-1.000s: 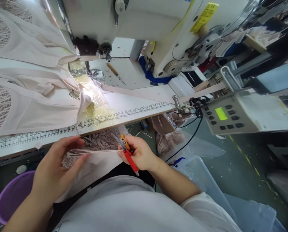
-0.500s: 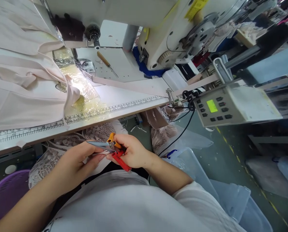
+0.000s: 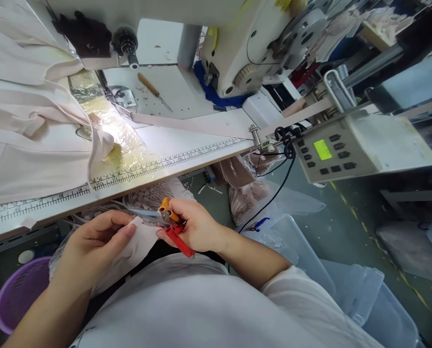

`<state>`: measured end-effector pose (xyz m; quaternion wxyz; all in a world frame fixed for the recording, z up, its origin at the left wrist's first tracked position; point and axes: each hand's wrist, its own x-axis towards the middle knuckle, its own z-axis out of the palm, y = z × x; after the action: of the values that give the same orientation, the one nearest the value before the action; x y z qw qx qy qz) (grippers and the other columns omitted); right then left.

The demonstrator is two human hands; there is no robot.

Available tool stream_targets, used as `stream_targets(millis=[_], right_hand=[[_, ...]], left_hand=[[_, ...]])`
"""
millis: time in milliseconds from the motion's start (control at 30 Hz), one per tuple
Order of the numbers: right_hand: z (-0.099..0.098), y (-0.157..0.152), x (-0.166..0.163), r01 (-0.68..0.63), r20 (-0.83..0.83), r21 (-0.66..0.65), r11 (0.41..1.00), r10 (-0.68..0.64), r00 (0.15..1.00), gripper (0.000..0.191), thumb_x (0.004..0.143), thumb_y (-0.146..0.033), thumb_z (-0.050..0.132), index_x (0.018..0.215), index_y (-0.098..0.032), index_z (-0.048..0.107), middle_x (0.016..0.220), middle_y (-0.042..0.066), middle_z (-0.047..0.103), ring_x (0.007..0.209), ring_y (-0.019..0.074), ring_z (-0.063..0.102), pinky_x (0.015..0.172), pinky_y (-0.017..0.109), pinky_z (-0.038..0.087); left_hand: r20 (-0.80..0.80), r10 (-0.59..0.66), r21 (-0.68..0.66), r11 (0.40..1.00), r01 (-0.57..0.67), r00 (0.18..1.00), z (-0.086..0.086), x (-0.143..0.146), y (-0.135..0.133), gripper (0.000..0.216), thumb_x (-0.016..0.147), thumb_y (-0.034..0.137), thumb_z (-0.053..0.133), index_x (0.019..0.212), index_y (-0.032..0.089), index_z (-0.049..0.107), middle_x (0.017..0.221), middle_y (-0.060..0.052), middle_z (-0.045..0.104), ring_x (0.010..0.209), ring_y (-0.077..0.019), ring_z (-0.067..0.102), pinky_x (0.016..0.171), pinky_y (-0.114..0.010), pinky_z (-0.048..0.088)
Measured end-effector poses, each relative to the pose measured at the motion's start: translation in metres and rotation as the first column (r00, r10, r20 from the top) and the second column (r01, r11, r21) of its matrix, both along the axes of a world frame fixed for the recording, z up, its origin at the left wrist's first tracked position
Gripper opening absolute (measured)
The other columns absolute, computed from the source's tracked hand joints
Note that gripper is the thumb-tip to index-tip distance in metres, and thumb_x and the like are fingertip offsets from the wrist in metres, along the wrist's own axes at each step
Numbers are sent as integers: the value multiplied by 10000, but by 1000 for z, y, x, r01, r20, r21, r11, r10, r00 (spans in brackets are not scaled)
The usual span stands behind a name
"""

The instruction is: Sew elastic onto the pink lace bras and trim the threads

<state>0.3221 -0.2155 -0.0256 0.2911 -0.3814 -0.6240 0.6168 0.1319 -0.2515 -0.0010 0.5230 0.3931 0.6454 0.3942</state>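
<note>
My left hand (image 3: 101, 241) pinches the edge of a pale piece of fabric (image 3: 143, 240) between thumb and fingers, just above my lap. My right hand (image 3: 194, 224) is closed around scissors (image 3: 174, 223) with orange and red handles. Their grey blades point left, just above the fabric's upper edge. Part of the red handle sticks out below my right fingers. Whether the right fingertips also touch the fabric, I cannot tell. White lace (image 3: 152, 193) hangs below the table edge, behind the blades.
A sewing machine (image 3: 233, 53) stands on the table, whose front edge carries a printed ruler (image 3: 172, 164). Pale garments (image 3: 30, 164) cover the left side. A wood-handled screwdriver (image 3: 148, 84) lies beside the needle area. A control box (image 3: 328, 150), clear bins (image 3: 291, 251) and a purple basket (image 3: 20, 295) stand around me.
My left hand has moved left, away from the scissors, drawing the fabric edge out into view. My right hand keeps hold of the scissors in nearly the same place.
</note>
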Motion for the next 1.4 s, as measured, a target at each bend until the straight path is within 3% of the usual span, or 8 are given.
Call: stream_targets(millis=[167,333,500,633,767,933,1067,1400], right_hand=[[5,-2,1,20,12,7,1000,-20,1000,297,729,-382,716,819,-202,497,679,-61,492,564,80,394,525,205,369],[14,17,23,-209,123,29,978,204,971,473,733,-611,675,816,-212,435,710,-38,491,604,105,429,538,233,378],[18,38,44,-568,364,30,823,520,773,404,851,-587,568,802,-209,434,726,-25,492,629,115,449,562,234,365],[22,37,46,-693,557,8,721,572,602,299,873,-452,620,820,-188,490,756,-6,520,641,124,460,575,234,353],[29,34,43,-712,671,-12,702,533,515,330,837,-459,681,785,-190,497,717,-5,532,597,124,437,534,229,318],[39,33,38,-678,735,-85,730,506,452,463,797,-613,677,745,-191,494,677,-6,521,566,123,422,507,231,295],[44,32,35,-655,769,-109,748,481,421,541,735,-696,685,718,-201,468,649,-18,498,545,118,384,499,231,270],[48,32,33,-623,790,-145,768,469,395,540,742,-640,719,670,-215,393,611,-38,457,518,110,364,486,242,256]], left_hand=[[-31,11,56,998,-9,999,2,1,-2,83,691,323,728,723,246,721,678,15,674,612,-128,547,555,-210,434],[17,-67,54,996,66,998,-13,-12,1,185,665,388,780,714,216,733,679,-32,699,608,-162,589,529,-230,468],[59,-112,50,993,109,992,-24,-20,3,225,648,408,814,747,217,747,673,-34,692,572,-148,573,501,-209,462],[82,-129,12,992,128,988,-19,-12,5,238,632,421,816,702,207,736,609,-28,642,525,-138,534,473,-206,439],[111,-73,-73,994,82,991,-8,-3,10,275,538,427,834,595,196,695,542,-13,574,460,-117,455,404,-204,371],[120,-73,-155,984,91,990,1,2,16,282,508,436,799,513,191,659,472,0,534,426,-105,416,385,-196,330],[136,-81,-164,981,103,987,-4,1,15,275,525,422,786,526,179,657,470,4,539,425,-95,414,394,-182,315],[188,-101,-185,973,136,977,-13,-2,14,293,571,429,771,578,176,624,458,23,508,400,-73,375,382,-168,264]])
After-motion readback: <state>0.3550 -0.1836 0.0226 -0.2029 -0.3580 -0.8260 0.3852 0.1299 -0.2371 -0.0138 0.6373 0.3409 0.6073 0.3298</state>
